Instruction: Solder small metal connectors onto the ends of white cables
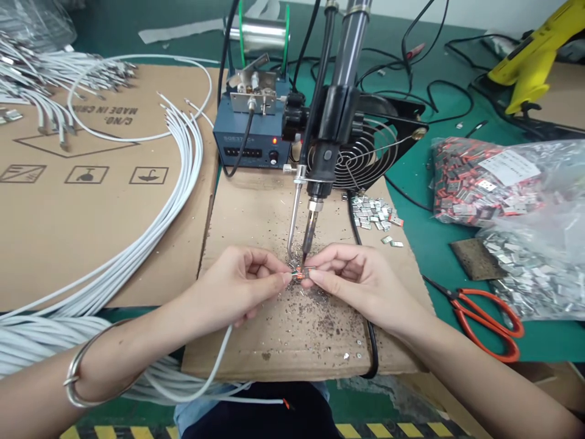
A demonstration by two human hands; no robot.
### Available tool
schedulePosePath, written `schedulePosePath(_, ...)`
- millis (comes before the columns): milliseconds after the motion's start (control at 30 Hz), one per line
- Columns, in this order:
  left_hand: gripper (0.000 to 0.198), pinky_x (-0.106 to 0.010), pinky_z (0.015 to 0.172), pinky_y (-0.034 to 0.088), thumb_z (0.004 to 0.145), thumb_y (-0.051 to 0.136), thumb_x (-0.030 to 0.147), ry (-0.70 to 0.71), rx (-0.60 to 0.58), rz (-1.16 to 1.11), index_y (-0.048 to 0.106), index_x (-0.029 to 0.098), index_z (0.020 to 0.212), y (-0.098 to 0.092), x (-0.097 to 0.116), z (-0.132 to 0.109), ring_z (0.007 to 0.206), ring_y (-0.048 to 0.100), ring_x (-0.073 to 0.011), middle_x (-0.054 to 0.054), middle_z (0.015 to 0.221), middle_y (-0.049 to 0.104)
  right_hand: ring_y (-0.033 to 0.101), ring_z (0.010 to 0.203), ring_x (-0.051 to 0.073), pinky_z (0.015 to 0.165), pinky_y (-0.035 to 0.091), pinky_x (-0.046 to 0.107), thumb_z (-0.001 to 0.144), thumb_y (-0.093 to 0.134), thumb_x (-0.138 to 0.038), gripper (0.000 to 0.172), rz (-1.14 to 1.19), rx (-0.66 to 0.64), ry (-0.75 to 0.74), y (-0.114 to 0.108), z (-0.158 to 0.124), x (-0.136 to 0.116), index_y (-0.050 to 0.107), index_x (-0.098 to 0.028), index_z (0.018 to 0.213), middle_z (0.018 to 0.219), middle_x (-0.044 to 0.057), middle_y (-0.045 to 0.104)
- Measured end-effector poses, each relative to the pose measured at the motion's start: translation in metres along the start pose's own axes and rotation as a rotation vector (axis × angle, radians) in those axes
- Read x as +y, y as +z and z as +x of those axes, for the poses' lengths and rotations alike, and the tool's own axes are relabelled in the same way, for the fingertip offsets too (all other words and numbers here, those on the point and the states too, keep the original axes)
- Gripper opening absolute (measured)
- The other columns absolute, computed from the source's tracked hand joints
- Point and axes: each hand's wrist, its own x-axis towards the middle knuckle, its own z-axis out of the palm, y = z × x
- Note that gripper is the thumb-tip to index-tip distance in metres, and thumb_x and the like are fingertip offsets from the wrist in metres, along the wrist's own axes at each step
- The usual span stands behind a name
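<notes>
The left hand [242, 283] pinched a white wire [219, 360] and the right hand [361, 277] pinched a tiny plug [305, 273], held steady between them under the hot tip [309, 241].

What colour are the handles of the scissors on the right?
Orange-red; the scissors handles show best in the head view.

Scissors [458, 297], yellow glue gun [532, 58]

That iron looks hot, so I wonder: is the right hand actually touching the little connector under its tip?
Touching. The head view shows the right hand pinching the small connector between thumb and forefinger, beneath the soldering iron tip.
</notes>
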Motion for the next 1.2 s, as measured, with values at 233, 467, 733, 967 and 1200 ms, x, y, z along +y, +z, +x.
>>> schedulePosePath(233, 0.013, -0.008, 0.024, 0.026, 0.075, 0.058, 0.026, 0.048, 0.015, -0.016, 0.059, 0.014, 0.071, 0.0010, -0.0038, -0.0009, 0.029, 0.034, -0.0028, 0.010, 0.041, 0.041, 0.066, 0.062, 0.007, 0.057, 0.050, 0.014, 0.069, 0.070, -0.016, 0.007, 0.045, 0.003, 0.016, 0.0003, 0.0004, 0.0000, 0.065, -0.016, 0.074, 0.066, 0.000, 0.072)
schedulePosePath(467, 0.013, -0.008, 0.023, 0.026, 0.073, 0.060, 0.027, 0.045, 0.015, -0.060, 0.058, 0.014, 0.070, -0.0001, -0.0036, -0.0013, 0.029, 0.034, -0.0021, 0.008, 0.043, 0.045, 0.066, 0.063, 0.008, 0.057, 0.049, 0.015, 0.072, 0.069, -0.019, 0.007, 0.030, -0.027, 0.008, -0.0025, -0.0002, 0.0007, 0.064, -0.017, 0.076, 0.068, 0.001, 0.072)
schedulePosePath(733, 0.013, -0.007, 0.023, 0.026, 0.073, 0.061, 0.027, 0.040, -0.005, -0.116, 0.059, 0.014, 0.071, -0.0019, -0.0036, -0.0009, 0.028, 0.033, -0.0013, 0.008, 0.043, 0.046, 0.065, 0.064, 0.010, 0.057, 0.048, 0.019, 0.073, 0.068, -0.021, 0.007, 0.012, -0.042, 0.007, -0.0029, -0.0006, 0.0015, 0.064, -0.016, 0.078, 0.070, 0.003, 0.073)
schedulePosePath(967, 0.014, -0.007, 0.022, 0.026, 0.073, 0.061, 0.028, 0.059, -0.010, -0.103, 0.059, 0.015, 0.070, -0.0001, -0.0022, -0.0011, 0.028, 0.033, -0.0015, 0.008, 0.043, 0.044, 0.064, 0.062, 0.011, 0.056, 0.047, 0.020, 0.071, 0.069, -0.021, 0.009, 0.030, -0.042, 0.032, -0.0040, -0.0004, -0.0013, 0.064, -0.016, 0.076, 0.069, 0.003, 0.072)
schedulePosePath(1200, 0.014, -0.009, 0.022, 0.027, 0.074, 0.060, 0.029, 0.040, -0.052, -0.085, 0.060, 0.015, 0.072, -0.0027, -0.0048, 0.0002, 0.028, 0.034, -0.0026, 0.008, 0.043, 0.046, 0.063, 0.062, 0.010, 0.055, 0.046, 0.020, 0.071, 0.070, -0.021, 0.009, 0.077, -0.051, 0.060, -0.0049, -0.0002, 0.0002, 0.065, -0.017, 0.077, 0.068, 0.002, 0.072)
